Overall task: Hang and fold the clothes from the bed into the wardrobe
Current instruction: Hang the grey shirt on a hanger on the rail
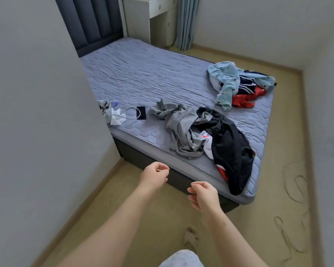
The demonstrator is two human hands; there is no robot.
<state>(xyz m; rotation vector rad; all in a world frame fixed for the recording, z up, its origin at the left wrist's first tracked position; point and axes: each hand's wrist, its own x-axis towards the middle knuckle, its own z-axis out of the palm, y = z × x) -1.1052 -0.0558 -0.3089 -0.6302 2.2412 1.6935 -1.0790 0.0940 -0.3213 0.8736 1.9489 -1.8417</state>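
A bed (pixel 143 78) with a purple-grey quilted cover fills the middle of the view. Near its front edge lies a crumpled grey shirt (pixel 181 128), and beside it a black garment (pixel 231 151) hangs over the edge with white and red cloth under it. At the bed's far right corner sits a pile with a light blue garment (pixel 226 83), a dark striped one (pixel 246 85) and a red one (pixel 243 100). My left hand (pixel 154 175) and my right hand (pixel 202 193) hover in front of the bed's edge, fingers loosely curled, holding nothing. No wardrobe is in view.
A black phone (pixel 141 112) with a white cable lies on the bed near a crumpled plastic bag (pixel 112 112). A white wall (pixel 37 112) juts in at the left. A white desk (pixel 148 16) and a blue curtain (pixel 187 22) stand behind. Cords (pixel 295 187) trail on the tan floor at right.
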